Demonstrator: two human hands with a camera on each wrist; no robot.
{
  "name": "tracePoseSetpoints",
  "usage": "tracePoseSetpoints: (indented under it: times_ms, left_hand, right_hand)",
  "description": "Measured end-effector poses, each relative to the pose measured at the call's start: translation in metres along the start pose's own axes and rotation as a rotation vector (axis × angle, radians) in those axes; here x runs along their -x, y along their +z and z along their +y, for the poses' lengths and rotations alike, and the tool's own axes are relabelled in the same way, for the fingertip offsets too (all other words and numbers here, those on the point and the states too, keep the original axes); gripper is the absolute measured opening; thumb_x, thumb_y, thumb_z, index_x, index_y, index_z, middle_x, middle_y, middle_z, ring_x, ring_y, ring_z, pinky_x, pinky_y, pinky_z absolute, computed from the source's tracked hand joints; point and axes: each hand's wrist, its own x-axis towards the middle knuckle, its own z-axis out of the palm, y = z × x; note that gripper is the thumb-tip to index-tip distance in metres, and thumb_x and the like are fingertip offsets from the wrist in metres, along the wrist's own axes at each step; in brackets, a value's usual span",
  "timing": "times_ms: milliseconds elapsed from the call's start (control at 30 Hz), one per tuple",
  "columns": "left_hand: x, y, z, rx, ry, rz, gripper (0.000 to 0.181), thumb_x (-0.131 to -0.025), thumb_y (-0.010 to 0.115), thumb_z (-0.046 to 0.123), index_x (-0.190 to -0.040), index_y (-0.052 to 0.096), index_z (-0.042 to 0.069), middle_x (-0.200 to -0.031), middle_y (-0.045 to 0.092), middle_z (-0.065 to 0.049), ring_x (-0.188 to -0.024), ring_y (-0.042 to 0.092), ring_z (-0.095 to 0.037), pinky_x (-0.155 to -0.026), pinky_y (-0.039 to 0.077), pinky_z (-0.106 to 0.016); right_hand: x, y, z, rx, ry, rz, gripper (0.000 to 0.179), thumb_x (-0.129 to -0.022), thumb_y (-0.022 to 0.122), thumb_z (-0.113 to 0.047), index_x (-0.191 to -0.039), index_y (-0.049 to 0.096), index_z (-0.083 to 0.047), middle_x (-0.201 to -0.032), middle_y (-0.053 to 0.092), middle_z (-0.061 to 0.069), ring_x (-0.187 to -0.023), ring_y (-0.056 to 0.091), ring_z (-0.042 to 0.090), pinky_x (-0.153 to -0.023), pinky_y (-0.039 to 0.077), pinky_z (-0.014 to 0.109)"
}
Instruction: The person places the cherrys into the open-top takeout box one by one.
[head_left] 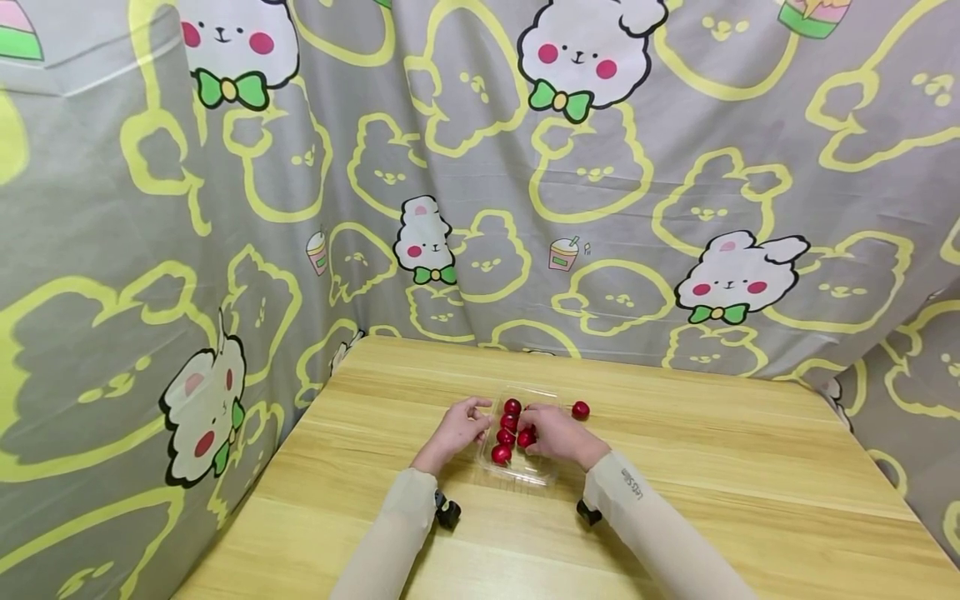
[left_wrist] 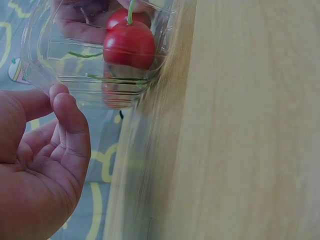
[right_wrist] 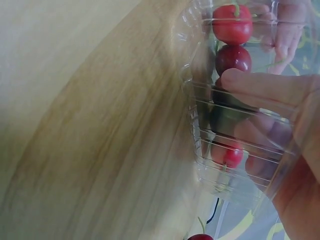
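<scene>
A clear plastic box (head_left: 536, 479) sits on the table with several red cherries in it. Four would be too exact, but a row of cherries (head_left: 502, 454) runs along its left side. My left hand (head_left: 459, 432) is at the box's left edge; in the left wrist view its thumb and fingertip (left_wrist: 59, 91) pinch the rim. Reaching into the box, my right hand (head_left: 557, 432) has its thumb and fingers around a cherry (head_left: 527, 437). Through the clear wall, the right wrist view shows the thumb (right_wrist: 240, 82) over dark cherries, partly hiding them.
One loose cherry (head_left: 581, 410) with a stem lies on the wooden table (head_left: 712, 467), right of the box. A patterned grey curtain (head_left: 480, 183) hangs behind the table and along its left side. Black wrist cameras (head_left: 447, 512) sit under the sleeves.
</scene>
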Motion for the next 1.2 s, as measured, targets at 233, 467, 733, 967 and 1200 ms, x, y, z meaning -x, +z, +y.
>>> tracePoseSetpoints:
  times_ms: [233,467,733,967,1200]
  left_hand:
    - [0.0001,0.0001,-0.0006,0.014,0.0,-0.003,0.035,-0.093,0.059,0.005,-0.126,0.053,-0.003,-0.078,0.057,-0.008,-0.056,0.054,-0.011,-0.053,0.049,-0.022]
    - [0.0035,-0.0005,0.0049,0.008,0.007,-0.011,0.035,-0.093,0.058,0.004,-0.126,0.052,-0.005,-0.081,0.059,-0.014,-0.056,0.054,-0.013,-0.054,0.05,-0.024]
    - [0.0007,0.0001,0.0021,-0.006,-0.009,-0.005,0.035,-0.093,0.059,0.006,-0.127,0.054,-0.002,-0.081,0.06,-0.013,-0.057,0.055,-0.012,-0.054,0.05,-0.024]
    - [0.0038,-0.0001,0.0023,0.004,0.044,-0.013,0.035,-0.092,0.06,0.006,-0.124,0.053,-0.006,-0.079,0.059,-0.011,-0.057,0.055,-0.013,-0.054,0.051,-0.025]
    - [0.0029,0.0008,0.0043,-0.007,0.008,-0.006,0.035,-0.093,0.059,0.005,-0.126,0.054,-0.004,-0.086,0.06,-0.022,-0.057,0.054,-0.013,-0.057,0.052,-0.03]
  right_hand:
    - [0.0006,0.0009,0.001,-0.023,0.014,-0.016,0.022,-0.073,0.082,-0.011,-0.09,0.069,-0.014,-0.088,0.055,-0.004,-0.073,0.051,0.008,-0.065,0.047,0.025]
    - [0.0017,-0.0005,0.0007,-0.011,-0.006,-0.014,0.023,-0.074,0.082,-0.012,-0.094,0.071,-0.012,-0.088,0.056,-0.003,-0.072,0.052,0.009,-0.064,0.047,0.025]
    - [0.0017,-0.0029,0.0032,-0.04,-0.019,-0.008,0.025,-0.074,0.081,-0.011,-0.096,0.072,-0.009,-0.09,0.058,-0.002,-0.074,0.055,0.01,-0.066,0.049,0.024]
    - [0.0014,-0.0041,0.0057,-0.056,-0.017,-0.029,0.025,-0.074,0.081,-0.012,-0.096,0.072,-0.009,-0.09,0.058,-0.003,-0.074,0.055,0.009,-0.065,0.049,0.023]
    - [0.0026,-0.0044,0.0061,-0.07,-0.015,-0.031,0.025,-0.075,0.081,-0.012,-0.098,0.073,-0.008,-0.091,0.058,-0.003,-0.074,0.055,0.009,-0.065,0.049,0.022]
